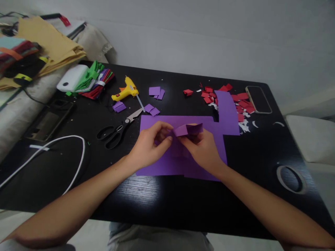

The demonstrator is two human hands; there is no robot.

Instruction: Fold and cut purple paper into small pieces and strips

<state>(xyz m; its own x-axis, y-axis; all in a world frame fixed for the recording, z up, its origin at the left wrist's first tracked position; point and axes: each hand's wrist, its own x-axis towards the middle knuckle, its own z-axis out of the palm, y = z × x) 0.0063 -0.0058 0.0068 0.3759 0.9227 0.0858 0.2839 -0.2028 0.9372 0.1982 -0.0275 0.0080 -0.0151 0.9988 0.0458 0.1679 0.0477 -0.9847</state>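
My right hand [205,148] grips a folded piece of purple paper [184,130], thumb in front and fingers behind. The piece is bent up with an open fold on its right side. My left hand [153,141] is at the paper's left end, its fingers curled and its thumb apart from the forefinger; whether a fingertip touches the paper is hard to tell. Beneath both hands lie flat, overlapping purple sheets [157,164]. A narrower purple strip [227,111] rests at their upper right.
Black-handled scissors [119,129] and a yellow glue gun [127,90] lie on the left. Small folded purple pieces [155,91] are behind the sheets. Red folded pieces [243,103], a phone [258,100] and a tape roll [291,179] are to the right. A white cable [83,150] curves at left.
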